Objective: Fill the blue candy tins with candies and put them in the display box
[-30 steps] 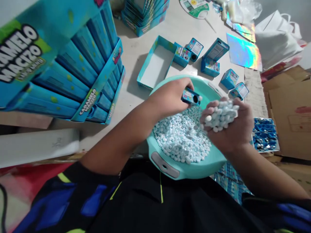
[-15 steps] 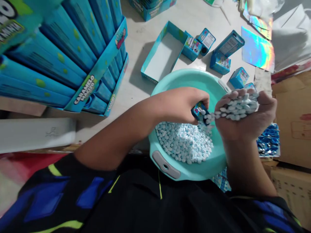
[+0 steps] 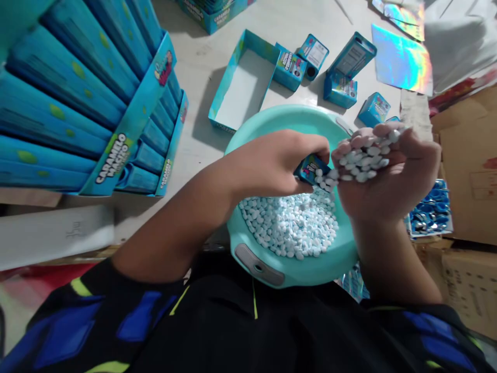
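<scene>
Over a turquoise basin (image 3: 295,272), my left hand (image 3: 289,155) grips a small blue candy box (image 3: 308,168) with its opening turned to the right. Pale candies crowd that opening. Cupped beside it, my right hand (image 3: 384,181) holds a handful of white and pale blue candies (image 3: 365,160), tilted toward the box. The hands almost touch, and a few candies bridge the gap between palm and box. Below them a heap of the same candies (image 3: 291,223) covers much of the basin's bottom.
Behind the basin stand an open blue tray (image 3: 244,85) and several small blue boxes (image 3: 289,67). Stacked display cartons (image 3: 112,155) fill the left. Shiny holographic sheets (image 3: 404,59) lie at the back right. Cardboard boxes (image 3: 466,155) and a box of blue wrapped pieces (image 3: 430,210) are at right.
The pile in my right palm has shrunk as candies slid toward the box. More candies now crowd the box's opening. The whole view has shifted slightly.
</scene>
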### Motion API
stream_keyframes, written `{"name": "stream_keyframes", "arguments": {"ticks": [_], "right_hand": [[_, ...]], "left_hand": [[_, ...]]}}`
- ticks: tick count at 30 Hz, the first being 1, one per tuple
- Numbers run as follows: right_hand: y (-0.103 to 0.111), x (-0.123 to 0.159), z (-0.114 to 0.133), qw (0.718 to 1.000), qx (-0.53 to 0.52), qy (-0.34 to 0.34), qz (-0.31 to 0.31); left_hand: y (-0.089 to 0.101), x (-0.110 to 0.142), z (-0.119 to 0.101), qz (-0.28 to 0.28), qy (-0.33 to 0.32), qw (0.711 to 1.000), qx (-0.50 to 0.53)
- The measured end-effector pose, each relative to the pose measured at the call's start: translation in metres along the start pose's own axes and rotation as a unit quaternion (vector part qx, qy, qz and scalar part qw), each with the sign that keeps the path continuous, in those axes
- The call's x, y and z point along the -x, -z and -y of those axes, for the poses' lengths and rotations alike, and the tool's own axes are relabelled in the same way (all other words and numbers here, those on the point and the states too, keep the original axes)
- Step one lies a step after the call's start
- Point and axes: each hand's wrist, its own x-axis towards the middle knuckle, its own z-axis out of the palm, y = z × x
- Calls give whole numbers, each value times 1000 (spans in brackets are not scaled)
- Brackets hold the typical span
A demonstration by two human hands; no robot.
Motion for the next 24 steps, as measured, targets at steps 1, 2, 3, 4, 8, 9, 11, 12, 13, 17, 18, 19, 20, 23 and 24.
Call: {"name": "stream_keyframes", "arguments": {"ticks": [1, 2, 3, 4, 8, 9, 11, 12, 13, 17, 18, 19, 20, 23, 24], "right_hand": [[1, 0, 0, 1000, 14, 14, 17], [3, 1, 0, 999, 28, 28, 29], [5, 1, 0, 997, 46, 41, 43], [8, 0, 0, 994, 68, 56, 60], [19, 1, 0, 965, 182, 138, 130], [21, 2, 1, 953, 215, 160, 144], [23, 5, 2, 924, 286, 189, 168], [24, 6, 2, 913, 310, 196, 177], [23, 8, 3, 906, 324, 200, 184], [22, 8, 6, 903, 326, 215, 179], [23, 6, 7, 894, 345, 219, 183], [23, 4, 8, 879, 373, 225, 193], [24, 2, 8, 862, 401, 231, 208], [26, -3, 7, 817, 451, 252, 257], [26, -4, 6, 808, 458, 257, 267]], "left_hand": [[1, 0, -1, 2, -2, 1000, -8], [1, 0, -3, 2, -4, 1000, -17], [2, 0, -4, 0, -4, 1000, -26], [2, 0, -5, -4, -5, 999, -32], [2, 1, -6, -70, 0, 998, -2], [1, 1, -5, -88, 6, 996, 8], [1, 2, -4, -112, 15, 993, 20], [2, 2, -4, -114, 17, 993, 24], [2, 2, -4, -115, 18, 993, 28], [2, 3, -1, -138, 32, 989, 43], [2, 3, 0, -152, 37, 987, 46], [2, 3, 1, -165, 42, 984, 46], [1, 3, 2, -175, 46, 983, 42], [0, 3, 5, -183, 53, 982, 8], [0, 3, 6, -181, 55, 982, -5]]}}
